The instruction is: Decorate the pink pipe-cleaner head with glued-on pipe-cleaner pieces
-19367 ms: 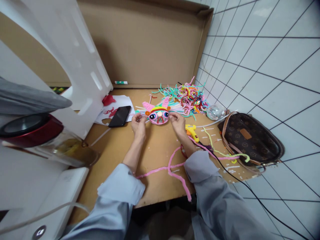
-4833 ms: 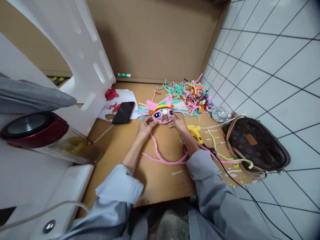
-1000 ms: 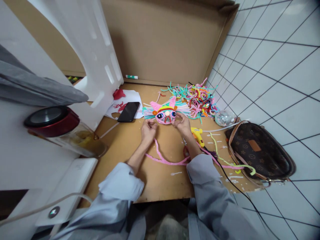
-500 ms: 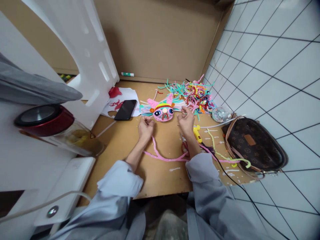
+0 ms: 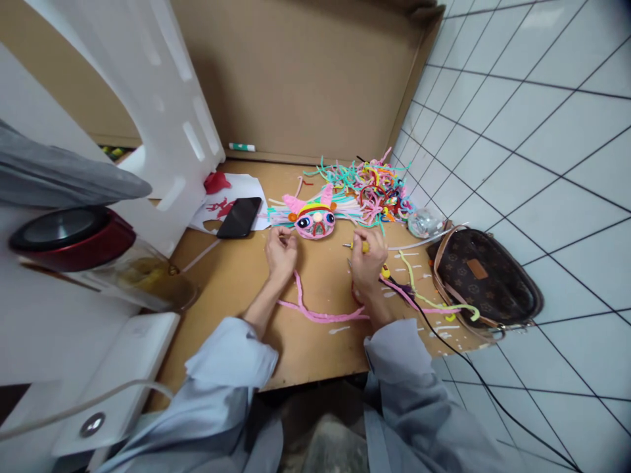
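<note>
A pink craft face [image 5: 314, 222] with big eyes, pointed ears and a coloured headband lies on the wooden table [image 5: 236, 289]. My left hand [image 5: 280, 251] is closed just in front of it, pinching the end of a long pink pipe cleaner [image 5: 315, 314] that loops back toward me. My right hand [image 5: 369, 257] is wrapped round the yellow hot glue gun [image 5: 363, 246], whose metal nozzle points left toward the face. The gun's black cord [image 5: 473, 374] runs off to the right.
A heap of coloured pipe cleaners [image 5: 365, 187] lies behind the face. A black phone [image 5: 239, 217] rests on white paper at the left. A brown patterned handbag [image 5: 486, 282] sits at the right edge. A red-lidded jar [image 5: 93, 259] and white furniture stand at left. Cardboard walls the back.
My right hand left the craft face, moved right and took hold of the glue gun. My left hand drew back slightly from the face, still pinching the pink pipe cleaner.
</note>
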A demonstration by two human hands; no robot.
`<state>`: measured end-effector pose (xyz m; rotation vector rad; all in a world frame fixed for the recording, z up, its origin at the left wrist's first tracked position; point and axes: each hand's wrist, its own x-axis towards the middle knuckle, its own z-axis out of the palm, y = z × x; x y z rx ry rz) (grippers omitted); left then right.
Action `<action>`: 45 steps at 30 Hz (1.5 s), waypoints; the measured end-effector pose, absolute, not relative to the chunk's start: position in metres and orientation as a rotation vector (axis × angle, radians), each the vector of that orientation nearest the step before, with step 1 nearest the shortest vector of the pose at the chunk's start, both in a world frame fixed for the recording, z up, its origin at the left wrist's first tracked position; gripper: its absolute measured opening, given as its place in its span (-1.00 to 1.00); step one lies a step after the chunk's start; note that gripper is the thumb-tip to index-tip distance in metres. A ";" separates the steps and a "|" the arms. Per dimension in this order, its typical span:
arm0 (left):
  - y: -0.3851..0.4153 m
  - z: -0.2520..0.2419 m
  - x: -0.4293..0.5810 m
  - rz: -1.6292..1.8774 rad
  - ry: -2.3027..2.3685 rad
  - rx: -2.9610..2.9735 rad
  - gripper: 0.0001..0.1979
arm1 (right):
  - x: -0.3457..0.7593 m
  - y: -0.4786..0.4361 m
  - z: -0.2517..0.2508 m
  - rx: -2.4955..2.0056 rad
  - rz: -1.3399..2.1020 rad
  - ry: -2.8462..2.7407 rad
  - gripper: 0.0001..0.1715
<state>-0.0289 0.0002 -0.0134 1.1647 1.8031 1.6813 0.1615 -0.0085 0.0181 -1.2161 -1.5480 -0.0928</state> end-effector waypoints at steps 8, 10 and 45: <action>0.004 -0.016 -0.038 1.744 1.842 1.017 -0.88 | 0.133 -0.045 0.000 -1.003 -0.075 -2.070 -0.72; 0.012 -0.012 -0.044 1.820 1.896 0.937 -0.88 | 0.132 -0.041 -0.003 -1.014 -0.062 -2.115 -0.72; 0.078 0.021 -0.077 1.276 2.132 1.254 -0.48 | 0.134 -0.041 -0.004 -1.109 0.000 -2.338 -0.76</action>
